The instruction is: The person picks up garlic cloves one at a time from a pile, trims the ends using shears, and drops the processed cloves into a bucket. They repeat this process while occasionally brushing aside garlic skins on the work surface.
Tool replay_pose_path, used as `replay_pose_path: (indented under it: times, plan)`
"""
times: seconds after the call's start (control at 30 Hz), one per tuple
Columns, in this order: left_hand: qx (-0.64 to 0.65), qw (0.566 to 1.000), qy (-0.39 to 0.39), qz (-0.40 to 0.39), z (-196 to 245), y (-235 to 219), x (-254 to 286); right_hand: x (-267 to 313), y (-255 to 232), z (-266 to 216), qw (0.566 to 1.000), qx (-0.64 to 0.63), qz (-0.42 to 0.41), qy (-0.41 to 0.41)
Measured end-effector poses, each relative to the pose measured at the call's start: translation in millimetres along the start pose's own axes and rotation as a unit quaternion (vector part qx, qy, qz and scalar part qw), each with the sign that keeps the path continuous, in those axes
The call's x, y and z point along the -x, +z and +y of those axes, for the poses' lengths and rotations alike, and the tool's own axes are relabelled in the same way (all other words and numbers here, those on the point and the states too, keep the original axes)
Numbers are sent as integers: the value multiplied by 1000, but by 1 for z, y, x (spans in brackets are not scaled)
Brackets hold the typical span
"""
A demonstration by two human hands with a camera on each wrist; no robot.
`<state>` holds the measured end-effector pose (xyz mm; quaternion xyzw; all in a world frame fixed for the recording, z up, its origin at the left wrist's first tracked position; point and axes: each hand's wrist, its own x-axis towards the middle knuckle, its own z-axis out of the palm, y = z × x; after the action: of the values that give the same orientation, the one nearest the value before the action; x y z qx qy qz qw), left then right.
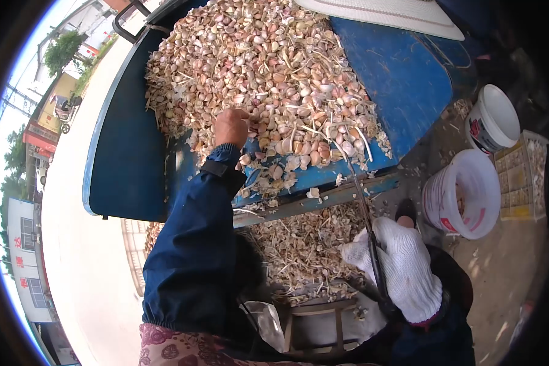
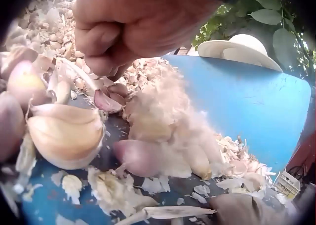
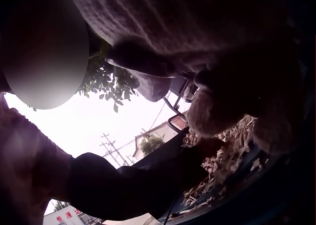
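Note:
Over a heap of garlic cloves (image 1: 256, 67) on a blue metal tray (image 1: 125, 146), the bare left hand (image 1: 232, 128) reaches in at the lower edge of the pile. Its fingers are curled downward in the left wrist view, where the hand (image 2: 133, 27) is just above a small purple clove (image 2: 107, 102); nothing shows between the fingers, whose undersides are hidden. A white knit glove covers the right hand (image 1: 405, 268), which grips a long dark rod (image 1: 369, 229). The rod's upper end reaches the cloves and stalks at the tray's edge. The right wrist view is dark, with gloved fingers (image 3: 210, 114) curled.
Below the tray lies a pile of husks and stalks (image 1: 311, 250). Two white buckets (image 1: 436, 198) (image 1: 500, 116) and a crate (image 1: 521, 177) stand at the right. A pale hat (image 1: 396, 15) lies at the tray's top right. A metal handle (image 1: 123, 27) is at top left.

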<state>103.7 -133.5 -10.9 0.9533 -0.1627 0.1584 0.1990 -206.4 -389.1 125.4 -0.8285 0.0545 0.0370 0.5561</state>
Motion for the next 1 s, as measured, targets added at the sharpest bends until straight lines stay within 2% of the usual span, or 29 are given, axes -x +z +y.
replay_pose_path:
  times: [0.07, 0.1, 0.13, 0.17, 0.2, 0.27, 0.3, 0.33, 0.4, 0.47, 0.57, 0.67, 0.73, 0.8, 0.83, 0.87, 0.9, 1.0]
  plan:
    - [105, 980, -162, -42, -11, -9, 6, 1, -5, -4, 999, 28, -10, -15]
    - [199, 944, -257, -55, -16, -16, 7, 2, -5, 0, 999, 27, -12, -15]
    - [290, 890, -346, -67, -17, -21, 7, 3, -7, 6, 998, 49, -27, -2]
    - [289, 890, -347, -68, -17, -22, 7, 5, -7, 9, 997, 71, -42, 12]
    - [263, 909, -319, -43, -16, -22, 6, 7, -6, 12, 997, 70, -43, 13]
    - [237, 928, -288, -18, -13, -18, 2, 9, -4, 11, 1000, 0, -10, 0]
    - [147, 976, -156, 38, -8, -17, -3, 8, -4, 9, 1000, -1, -9, 0]
    - [53, 994, -21, 92, -3, -15, -5, 7, -6, 7, 1000, 18, -10, -10]
    - [52, 996, -12, 66, 1, -7, -7, 7, -9, 3, 999, 38, -10, -18]
    - [20, 1000, -19, -11, 1, 3, -10, 6, -11, 1, 998, 62, -22, -3]
    - [-26, 999, -33, -1, 3, 13, -11, 5, -7, 10, 1000, 7, -21, -4]
    - [-82, 996, -23, -20, -12, 20, -23, 4, -8, -2, 999, 50, -1, -17]
    - [-62, 993, 8, -99, -18, 18, -32, 3, -12, -8, 998, 61, -15, 6]
    - [-72, 995, 23, -69, -21, 16, -27, 5, -11, -7, 997, 69, -28, 27]
    - [25, 994, -58, -90, -24, 10, -25, 7, -8, -1, 1000, 15, -2, 23]
    - [122, 977, -138, -110, -14, -3, -21, 8, -5, 4, 999, -40, 24, 19]
    - [329, 903, -251, -118, -4, -18, -12, 8, -5, 10, 999, -42, 24, 16]
    - [518, 775, -325, -164, 21, -57, 7, 11, -6, 17, 998, -58, -1, 26]
